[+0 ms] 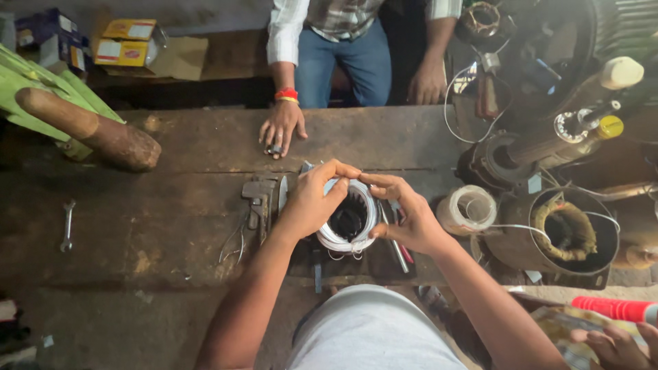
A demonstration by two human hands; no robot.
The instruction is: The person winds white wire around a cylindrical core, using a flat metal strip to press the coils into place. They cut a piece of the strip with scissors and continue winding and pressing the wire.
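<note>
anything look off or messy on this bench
Nothing looks damaged. Both hands, left and right, hold a white-wrapped winding ring; a spanner lies alone at the bench's left, and thin loose wires sit by the pipe wrench.

Left hand (312, 199), right hand (404, 212) raised together, fingers curled, fingertips nearly meeting.

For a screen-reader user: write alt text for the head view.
Seen from above, the left hand and right hand grip a round white-wrapped coil on a worn wooden bench. Another person's hand rests on the far edge; a pipe wrench lies beside the coil.
</note>
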